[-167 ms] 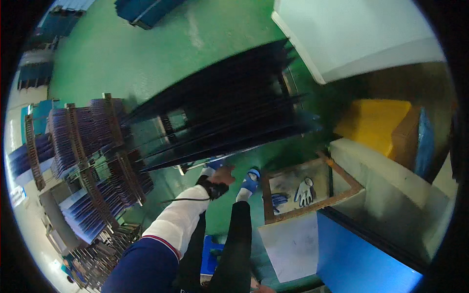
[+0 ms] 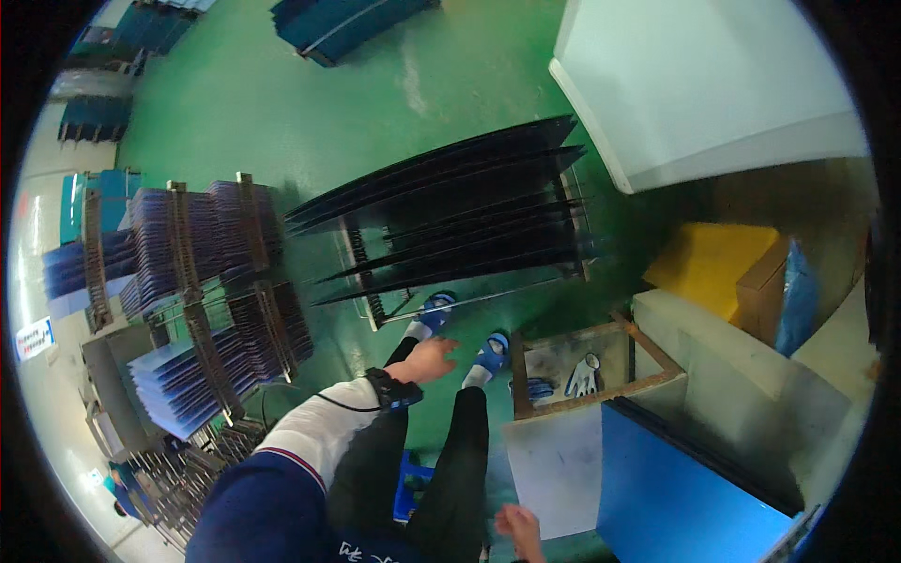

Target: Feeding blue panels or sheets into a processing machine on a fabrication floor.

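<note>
The left hand [image 2: 427,361] is loosely open and empty, near dark panels [image 2: 460,192] in a rack [image 2: 374,312]; they look thin, stiff, perhaps slippery, best held by opposite edges. The right hand [image 2: 518,527], low beside a white board [image 2: 556,464], looks curled; its grip I cannot tell.

Green floor [image 2: 404,113] bears a rack [image 2: 360,272] holding black panels [image 2: 469,192], and a blue bundle [image 2: 347,26] farther off, while a brown-framed box [image 2: 601,399] contains a white glove [image 2: 584,377].

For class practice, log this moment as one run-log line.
left hand: empty; right hand: near white panel; black panels: in metal rack
</note>
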Tool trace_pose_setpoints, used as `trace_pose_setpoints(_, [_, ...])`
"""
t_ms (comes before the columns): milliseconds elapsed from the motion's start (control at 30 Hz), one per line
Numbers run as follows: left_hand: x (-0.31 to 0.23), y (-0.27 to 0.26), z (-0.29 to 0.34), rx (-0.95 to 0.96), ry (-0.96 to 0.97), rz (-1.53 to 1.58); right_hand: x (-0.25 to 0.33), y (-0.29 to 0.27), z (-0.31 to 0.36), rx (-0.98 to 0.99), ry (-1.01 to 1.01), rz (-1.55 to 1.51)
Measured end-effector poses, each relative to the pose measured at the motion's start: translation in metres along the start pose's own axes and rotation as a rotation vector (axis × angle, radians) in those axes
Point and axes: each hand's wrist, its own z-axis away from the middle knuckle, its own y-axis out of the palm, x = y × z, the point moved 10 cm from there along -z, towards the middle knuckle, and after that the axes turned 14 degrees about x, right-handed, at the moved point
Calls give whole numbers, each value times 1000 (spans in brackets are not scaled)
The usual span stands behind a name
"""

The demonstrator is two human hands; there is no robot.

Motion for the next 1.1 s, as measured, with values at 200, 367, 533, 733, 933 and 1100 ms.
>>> trace_pose_setpoints(200, [-114, -151, 164, -640, 298, -305, 204, 59, -61, -27, -501, 834])
trace_pose_setpoints(367, [-94, -204, 193, -663, 100, -489, 410, 217, -25, -211, -1029, 1370])
trace_pose_setpoints(533, [-62, -212, 163, -496, 9, -581, 496, 309, -46, -223, -1033, 1726])
trace_pose_setpoints(733, [-50, -232, 151, -492, 59, -546, 510, 361, -93, -126, -899, 2042])
trace_pose_setpoints(933, [-31, -226, 138, -412, 64, -618, 500, 374, -105, -32, -824, 2171])
trace_pose_setpoints(1100, [-48, -231, 148, -442, 170, -618, 495, 375, -116, -64, -782, 2244])
